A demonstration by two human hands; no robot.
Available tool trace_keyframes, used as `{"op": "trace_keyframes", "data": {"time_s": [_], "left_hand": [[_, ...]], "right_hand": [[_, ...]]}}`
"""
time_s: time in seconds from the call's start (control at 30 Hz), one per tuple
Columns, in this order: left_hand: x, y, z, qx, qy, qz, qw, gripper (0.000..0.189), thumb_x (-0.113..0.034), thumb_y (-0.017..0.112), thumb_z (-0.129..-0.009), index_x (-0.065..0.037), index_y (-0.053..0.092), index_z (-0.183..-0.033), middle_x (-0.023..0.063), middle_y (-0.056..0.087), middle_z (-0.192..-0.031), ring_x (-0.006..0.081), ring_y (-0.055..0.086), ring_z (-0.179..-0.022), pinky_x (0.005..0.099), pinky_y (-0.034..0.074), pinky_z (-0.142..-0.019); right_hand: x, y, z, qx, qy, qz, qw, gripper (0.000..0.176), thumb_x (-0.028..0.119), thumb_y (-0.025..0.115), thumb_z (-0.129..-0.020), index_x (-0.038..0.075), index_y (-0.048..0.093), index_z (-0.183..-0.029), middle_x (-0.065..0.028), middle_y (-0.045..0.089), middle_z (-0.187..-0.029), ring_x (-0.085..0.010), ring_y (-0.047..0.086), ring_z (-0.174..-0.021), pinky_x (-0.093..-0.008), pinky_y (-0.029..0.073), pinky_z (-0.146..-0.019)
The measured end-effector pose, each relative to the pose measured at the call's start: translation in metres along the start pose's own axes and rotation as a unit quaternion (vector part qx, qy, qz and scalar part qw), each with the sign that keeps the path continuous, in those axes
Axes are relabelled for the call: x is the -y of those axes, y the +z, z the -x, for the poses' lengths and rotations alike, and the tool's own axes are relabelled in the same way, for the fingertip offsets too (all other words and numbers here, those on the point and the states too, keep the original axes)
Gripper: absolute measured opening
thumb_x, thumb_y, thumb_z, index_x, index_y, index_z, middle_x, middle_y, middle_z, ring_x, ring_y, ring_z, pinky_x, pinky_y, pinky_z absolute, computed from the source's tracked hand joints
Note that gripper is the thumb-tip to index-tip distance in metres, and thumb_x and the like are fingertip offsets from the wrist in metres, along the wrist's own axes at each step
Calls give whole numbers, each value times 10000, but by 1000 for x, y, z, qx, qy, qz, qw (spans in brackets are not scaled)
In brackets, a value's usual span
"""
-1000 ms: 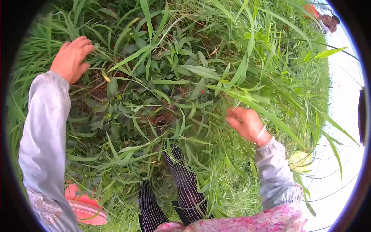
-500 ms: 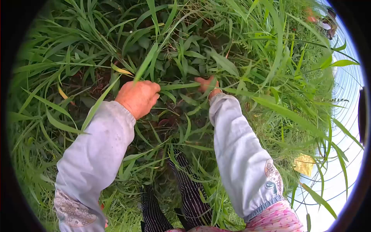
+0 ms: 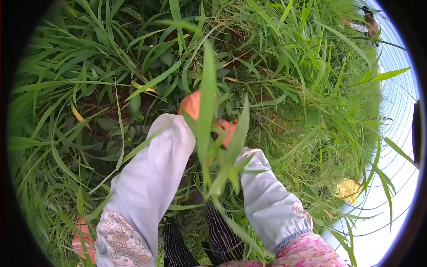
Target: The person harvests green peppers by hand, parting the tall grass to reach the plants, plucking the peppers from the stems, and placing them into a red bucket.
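Note:
My left hand [image 3: 190, 105] is curled low among the weeds, its back toward me and its fingers mostly hidden behind a broad green leaf. Close by on the right, my right hand [image 3: 227, 133] has its fingers bent inward toward the left hand; leaves cover part of it. Whatever either hand grips is hidden. A leafy green grass stalk [image 3: 206, 107] rises in front of both hands, blurred and near the camera. Pale sleeve covers with patterned bands cover my left forearm [image 3: 153, 178] and right forearm [image 3: 264, 191].
Tall grass [image 3: 102, 49] and broad-leaved weeds surround the hands. My dark striped trouser legs [image 3: 222, 231] are below. A yellow object [image 3: 348, 190] lies at the right, a reddish striped thing [image 3: 83, 238] at lower left. Another person [image 3: 370, 26] is far off at upper right, beside a pale ribbed covering [image 3: 398, 89].
My left hand has moved right and my right hand has come down and slightly left, so they are now close together. A leafy stalk now stands in front of them.

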State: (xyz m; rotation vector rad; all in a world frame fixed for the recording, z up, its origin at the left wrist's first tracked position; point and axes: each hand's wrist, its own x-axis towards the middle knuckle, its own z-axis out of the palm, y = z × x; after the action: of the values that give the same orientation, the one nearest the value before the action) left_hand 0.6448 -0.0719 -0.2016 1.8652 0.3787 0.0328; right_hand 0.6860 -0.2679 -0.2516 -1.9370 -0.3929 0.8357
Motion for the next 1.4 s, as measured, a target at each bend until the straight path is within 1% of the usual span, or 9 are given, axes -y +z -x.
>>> {"op": "trace_keyframes", "data": {"time_s": [0.2, 0.3, 0.4, 0.63, 0.7, 0.77, 0.87, 1.07, 1.4], "left_hand": [[-32, 54, 17, 56, -167, 86, 981, 933, -306, 726, -669, 82, 212, -1345, 247, 466, -1256, 367, 455, -1171, 352, 351, -998], [-28, 74, 30, 158, -217, -9, 963, 944, -319, 715, -666, 86, 200, -1347, 258, 466, -1251, 361, 460, -1167, 350, 356, -993], [-22, 87, 51, 118, -268, -11, 956, 752, -268, 659, -709, 6, 332, -1329, 223, 563, -1132, 321, 538, -1079, 369, 405, -929], [12, 105, 102, 62, -224, 115, 966, 540, -205, 599, -779, -138, 443, -1292, 187, 579, -1116, 325, 582, -971, 373, 442, -866], [13, 110, 96, -6, -343, 438, 831, 530, -85, 555, -763, -99, 456, -1283, 126, 618, -1015, 269, 600, -882, 327, 460, -797], [14, 113, 85, -75, -411, 702, 577, 537, 34, 511, -748, -59, 468, -1275, 65, 657, -914, 213, 617, -793, 281, 477, -729], [17, 124, 95, 34, -198, 124, 972, 567, 24, 566, -721, -55, 466, -1273, 113, 655, -926, 240, 626, -808, 317, 486, -723], [-9, 129, 99, 75, -157, -44, 984, 656, -69, 652, -665, -97, 447, -1288, 169, 634, -941, 360, 601, -859, 405, 486, -725], [-17, 134, 146, 145, -61, -99, 982, 634, -60, 563, -718, -89, 372, -1322, 151, 611, -863, 308, 584, -837, 409, 476, -721]], "right_hand": [[0, 1, 53, 52, -58, 218, 973, 217, 150, 615, -753, 58, 620, -949, -144, 611, -950, -329, 581, -880, -385, 469, -766], [19, 3, 73, 133, 71, 332, 931, 313, 182, 634, -709, 60, 603, -996, -179, 577, -1044, -362, 528, -987, -415, 432, -835], [17, 8, 92, 141, -76, 309, 938, 329, 187, 614, -713, 62, 592, -1017, -193, 569, -1051, -370, 518, -996, -411, 430, -839], [95, -40, 114, 161, -31, 347, 923, 335, 56, 551, -737, 48, 555, -1072, -208, 572, -1071, -338, 574, -955, -341, 478, -819], [106, -56, 90, 57, 3, 230, 971, 323, 95, 543, -772, 52, 550, -1091, -199, 603, -1013, -333, 596, -917, -362, 478, -812], [111, -63, 40, -56, -4, 199, 978, 358, 164, 574, -792, 10, 531, -1112, -198, 612, -1004, -319, 606, -914, -361, 478, -813], [95, -50, -34, -36, 75, 427, 900, 697, 339, 696, -694, -50, 442, -1213, -239, 577, -1072, -349, 577, -991, -379, 460, -864], [45, -26, -43, -106, 140, 433, 884, 1098, 426, 755, -580, -65, 164, -1364, -325, 480, -1171, -393, 521, -1066, -386, 418, -924], [-6, -43, 40, -142, 232, -10, 962, 819, 211, 790, -599, -67, 366, -1242, -170, 602, -1043, -231, 586, -932, -315, 468, -812]]}}
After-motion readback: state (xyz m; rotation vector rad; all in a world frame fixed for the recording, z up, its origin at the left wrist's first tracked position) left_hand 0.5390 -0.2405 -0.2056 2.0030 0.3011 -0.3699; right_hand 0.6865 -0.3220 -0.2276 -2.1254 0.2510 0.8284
